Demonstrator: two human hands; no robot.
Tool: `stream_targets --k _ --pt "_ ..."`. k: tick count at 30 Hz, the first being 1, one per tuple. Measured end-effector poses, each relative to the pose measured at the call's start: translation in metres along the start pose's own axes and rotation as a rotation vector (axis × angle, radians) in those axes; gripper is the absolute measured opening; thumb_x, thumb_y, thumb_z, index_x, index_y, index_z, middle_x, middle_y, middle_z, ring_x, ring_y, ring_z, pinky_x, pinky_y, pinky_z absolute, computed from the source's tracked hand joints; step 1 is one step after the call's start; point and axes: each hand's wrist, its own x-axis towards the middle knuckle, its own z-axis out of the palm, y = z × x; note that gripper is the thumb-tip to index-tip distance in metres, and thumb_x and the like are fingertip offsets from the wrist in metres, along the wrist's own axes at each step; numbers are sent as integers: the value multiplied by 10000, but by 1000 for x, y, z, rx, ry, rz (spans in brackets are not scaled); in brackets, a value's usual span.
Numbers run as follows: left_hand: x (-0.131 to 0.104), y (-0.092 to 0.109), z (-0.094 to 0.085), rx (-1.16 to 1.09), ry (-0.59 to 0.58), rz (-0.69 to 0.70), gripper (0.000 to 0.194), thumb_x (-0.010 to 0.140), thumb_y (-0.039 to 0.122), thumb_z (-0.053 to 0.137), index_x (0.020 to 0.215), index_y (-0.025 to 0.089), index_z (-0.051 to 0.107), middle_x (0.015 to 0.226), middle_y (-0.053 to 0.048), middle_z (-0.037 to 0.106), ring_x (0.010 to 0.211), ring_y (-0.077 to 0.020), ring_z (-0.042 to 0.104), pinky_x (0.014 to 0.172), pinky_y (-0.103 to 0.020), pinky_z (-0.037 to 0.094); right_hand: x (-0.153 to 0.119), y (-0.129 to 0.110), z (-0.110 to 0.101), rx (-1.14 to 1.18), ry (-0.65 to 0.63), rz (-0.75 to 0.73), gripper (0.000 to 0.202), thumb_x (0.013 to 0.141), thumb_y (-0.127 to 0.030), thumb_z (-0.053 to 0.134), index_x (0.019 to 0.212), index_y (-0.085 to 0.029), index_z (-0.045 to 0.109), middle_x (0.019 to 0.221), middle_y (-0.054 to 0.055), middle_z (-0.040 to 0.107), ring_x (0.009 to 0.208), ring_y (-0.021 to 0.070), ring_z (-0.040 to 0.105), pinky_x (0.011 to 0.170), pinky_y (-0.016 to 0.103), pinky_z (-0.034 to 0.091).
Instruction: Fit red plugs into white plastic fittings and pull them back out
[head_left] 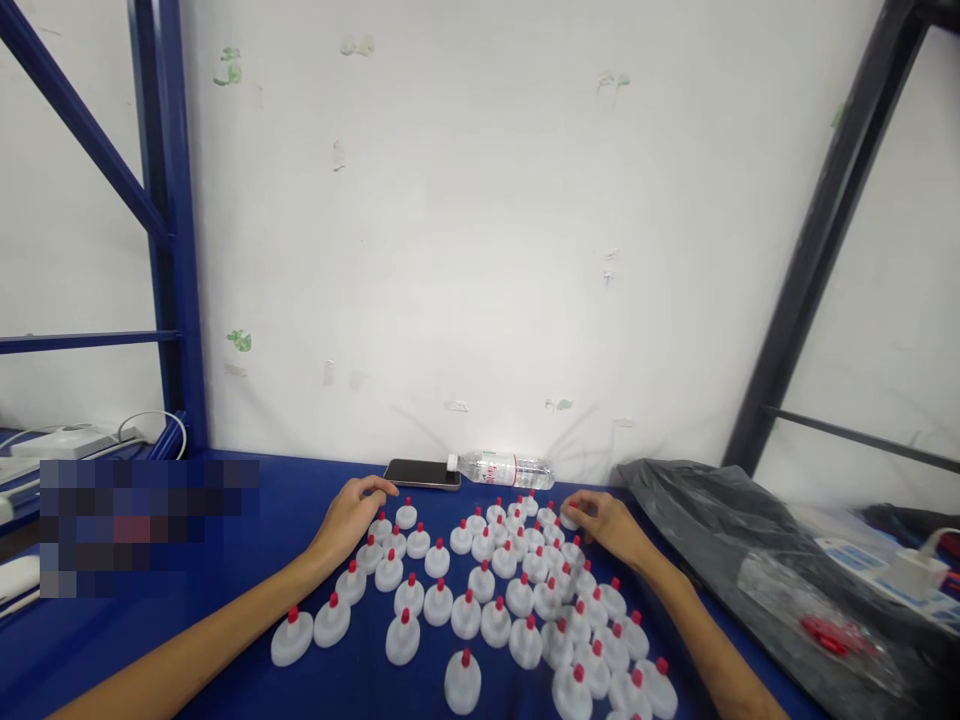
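Many small clear plastic squeeze bottles with red caps stand spread over the blue table. My left hand [358,515] is at the far left of the group, palm down with bent fingers. Nothing shows between its thumb and index fingertip, which are slightly apart. A bottle [406,517] stands just right of those fingertips, and another [381,527] is just below the thumb. On the far right side my right hand [606,522] has its fingers closed around a small bottle [568,518], partly hidden by them. The bottles are looser on the left and crowded on the right.
A phone [422,474] and a lying water bottle [506,470] are at the back by the white wall. Dark plastic sheeting [690,530], a clear bag with red pieces [832,632] and a power strip [885,570] lie right. Blue frame posts [171,250] rise left.
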Motion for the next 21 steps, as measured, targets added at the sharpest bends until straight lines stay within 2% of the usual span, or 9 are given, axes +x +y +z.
stream_targets --k 6,9,12,17,21 --pt "-3 7 2 25 -39 75 301 1055 413 738 1246 180 737 1318 -94 752 1184 -295 733 1029 -526 623 5 7 1 -37 2 -54 286 907 -477 673 899 -233 822 767 3 775 546 164 668 630 299 558" --pt "-6 13 2 23 -68 101 260 1052 424 731 1124 177 775 1228 -76 779 1122 -279 746 991 -485 626 7 13 -1 -86 61 -101 246 950 -448 703 948 -234 823 951 44 807 791 207 739 822 341 601" --pt "-10 17 2 26 -100 120 244 1046 411 738 1084 174 782 1217 -75 779 1107 -272 745 965 -465 633 9 19 -3 -134 84 -148 241 1036 -444 699 1049 -218 782 1134 65 787 1038 227 733 1005 427 595" --pt "-10 19 0 66 -158 111 298 1055 409 744 1236 173 732 1274 -84 755 1103 -277 752 944 -477 660 10 25 -2 -188 27 -184 303 1069 -468 696 1213 -204 731 1210 56 764 1028 221 750 933 439 652" --pt "-7 17 2 91 -173 93 322 1058 407 739 1283 177 719 1297 -86 747 1093 -279 755 922 -467 670 14 31 1 -214 46 -205 311 1062 -450 710 1266 -216 723 1304 75 746 1124 244 741 989 474 643"
